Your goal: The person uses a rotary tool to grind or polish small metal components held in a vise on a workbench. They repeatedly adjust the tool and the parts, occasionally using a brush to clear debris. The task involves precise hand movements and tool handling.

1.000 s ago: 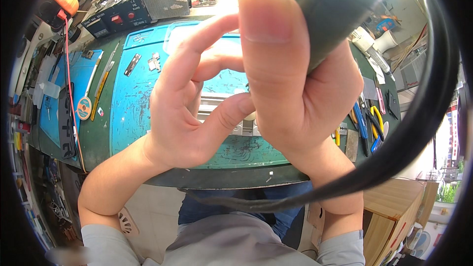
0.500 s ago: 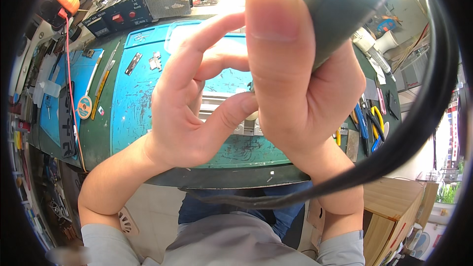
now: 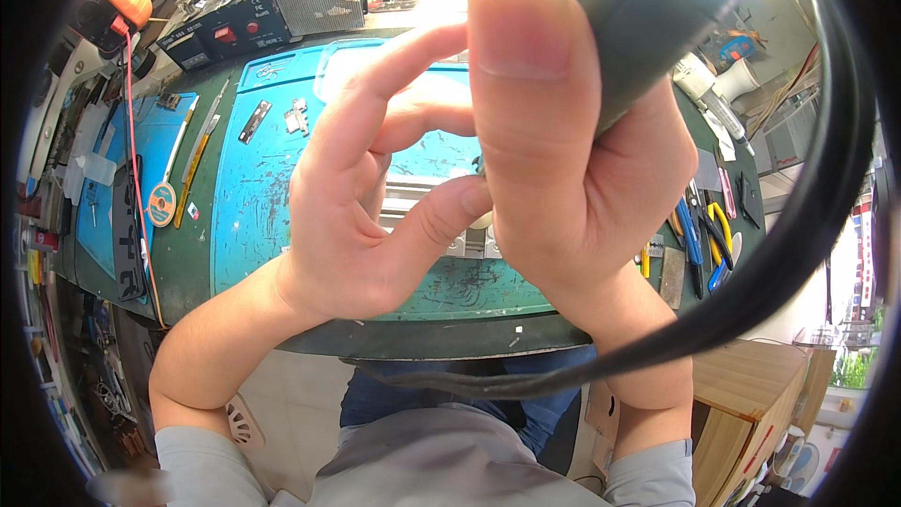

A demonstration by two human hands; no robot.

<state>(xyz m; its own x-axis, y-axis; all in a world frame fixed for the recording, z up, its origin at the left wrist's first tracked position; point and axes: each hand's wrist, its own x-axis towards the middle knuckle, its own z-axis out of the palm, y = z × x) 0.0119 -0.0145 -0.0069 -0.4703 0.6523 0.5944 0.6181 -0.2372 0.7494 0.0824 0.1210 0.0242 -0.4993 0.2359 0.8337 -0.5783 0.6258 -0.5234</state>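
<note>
Close to the camera, my right hand (image 3: 563,178) is closed round a dark cylindrical tool handle (image 3: 648,19), its thumb pressed along the side. A thick black cable (image 3: 798,235) loops down the right of the view; where it joins the handle is out of sight. My left hand (image 3: 347,207) reaches in from the left, fingers curled and thumb tip against the right thumb's edge. Whatever its fingertips pinch is mostly hidden behind the right hand; a tiny dark bit shows there. Below both hands, a silver metal fixture (image 3: 477,246) sits on the blue work mat (image 3: 253,225), partly covered.
A black box with red switches (image 3: 253,28) stands at the back left. Tweezers, an orange-labelled spool (image 3: 161,204) and small metal parts (image 3: 297,118) lie to the left. Pliers (image 3: 718,230) and other tools lie on the right. A wooden cabinet (image 3: 751,385) stands lower right.
The cable on the right has shifted slightly outward. Both hands and the tool handle are almost unmoved.
</note>
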